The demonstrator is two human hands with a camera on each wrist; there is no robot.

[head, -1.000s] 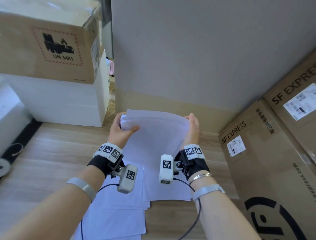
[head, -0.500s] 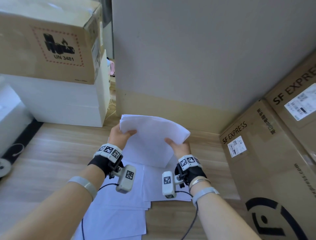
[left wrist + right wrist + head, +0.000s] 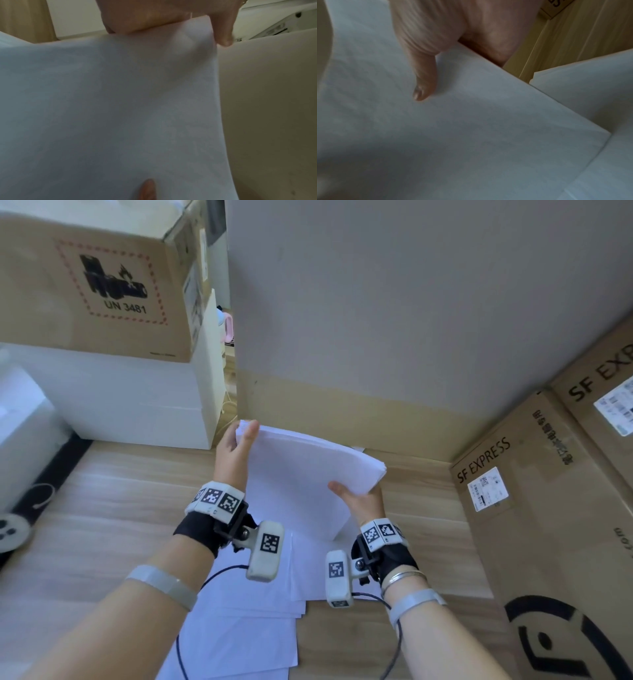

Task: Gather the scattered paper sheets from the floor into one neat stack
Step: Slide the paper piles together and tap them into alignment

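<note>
A thin stack of white paper sheets (image 3: 305, 474) is held up off the wooden floor, tilted with its lower corner down. My left hand (image 3: 236, 450) grips its upper left corner, thumb on the near face. My right hand (image 3: 359, 498) pinches the right edge lower down, thumb on top. In the left wrist view the stack (image 3: 111, 108) fills the frame under my left hand (image 3: 154, 20). In the right wrist view my right hand's thumb (image 3: 423, 81) lies on the held stack (image 3: 471, 128). More white sheets (image 3: 246, 621) lie overlapping on the floor below my wrists.
A UN 3481 cardboard box (image 3: 96, 278) sits on a white box (image 3: 113, 402) at the left. SF Express cartons (image 3: 548, 508) lean at the right. A grey wall with a tan skirting (image 3: 342, 409) is close ahead. Bare wooden floor (image 3: 102, 525) lies left.
The stack has turned and tilted: my right hand slid from its upper right corner down to the right edge, while the left hand kept the upper left corner and rose slightly.
</note>
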